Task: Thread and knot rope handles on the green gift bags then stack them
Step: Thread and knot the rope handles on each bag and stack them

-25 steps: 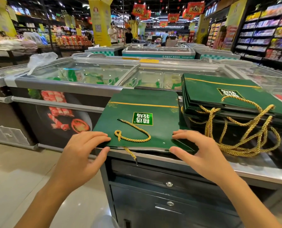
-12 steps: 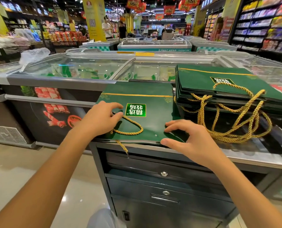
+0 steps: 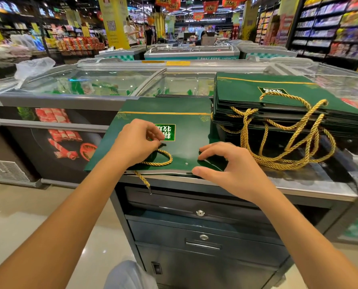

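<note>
Pinches the gold rope (image 3: 166, 161) by its dark end with the left hand (image 3: 137, 140), fingers curled close together over the middle of the green gift bag (image 3: 190, 126). Loops from those fingertips across the bag's near half, then drops off its near edge. Clamps the bag's near right edge with the right hand (image 3: 228, 165), bent fingers slightly spread on top, thumb at the rim. Lies flat, with a gold stripe on the far side and a small hole (image 3: 186, 163) between the hands. Just right of the bag, a stack of finished bags (image 3: 278, 94) with rope handles (image 3: 288, 142).
</note>
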A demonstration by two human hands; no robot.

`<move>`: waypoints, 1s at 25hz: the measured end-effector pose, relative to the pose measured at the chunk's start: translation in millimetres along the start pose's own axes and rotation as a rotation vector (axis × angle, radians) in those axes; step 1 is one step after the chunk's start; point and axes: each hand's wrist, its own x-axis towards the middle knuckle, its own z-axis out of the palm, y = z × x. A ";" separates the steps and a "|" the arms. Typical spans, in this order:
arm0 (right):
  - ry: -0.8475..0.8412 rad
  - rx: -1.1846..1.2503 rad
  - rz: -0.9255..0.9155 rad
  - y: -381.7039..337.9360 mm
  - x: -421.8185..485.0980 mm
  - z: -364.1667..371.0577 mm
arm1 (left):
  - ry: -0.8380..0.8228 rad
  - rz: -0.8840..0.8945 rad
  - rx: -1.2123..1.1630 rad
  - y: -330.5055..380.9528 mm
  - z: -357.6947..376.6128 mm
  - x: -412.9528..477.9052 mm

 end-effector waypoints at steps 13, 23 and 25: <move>0.038 0.026 0.007 2.0 -1.4 0.9 | -0.198 0.385 -0.276 23.3 -4.5 -27.7; 0.030 0.023 0.002 2.6 -0.7 0.2 | -0.202 0.542 -0.105 31.5 0.7 -26.3; 0.031 0.022 -0.009 3.7 -0.6 -0.5 | -0.219 0.563 -0.086 33.0 0.1 -24.8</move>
